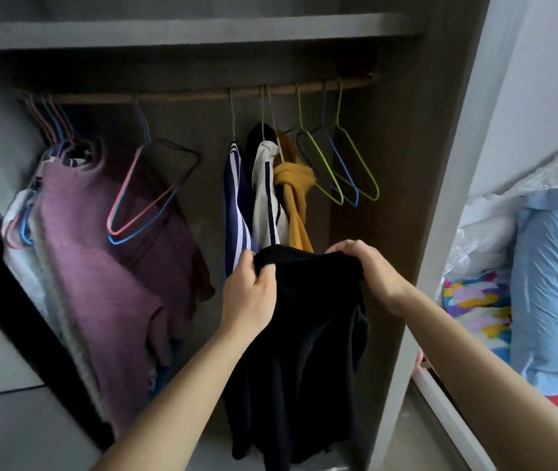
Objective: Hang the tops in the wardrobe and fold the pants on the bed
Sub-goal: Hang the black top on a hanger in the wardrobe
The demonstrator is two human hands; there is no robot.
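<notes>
My left hand (248,294) and right hand (369,270) each have fingers curled tight over the top edge of the black garment (304,334). It hangs at six o'clock below the rail (186,96). I see no hanger in it. If I free one hand for the empty hangers (338,164) at one o'clock, the cloth could slip from the other hand and drop, or snag the yellow top (294,185) at twelve.

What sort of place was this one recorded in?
Probably a bedroom, at an open wardrobe: a rail carries hangers and hung tops, and a blue pillow lies at the right. The left hand and right hand grip a black garment.
</notes>
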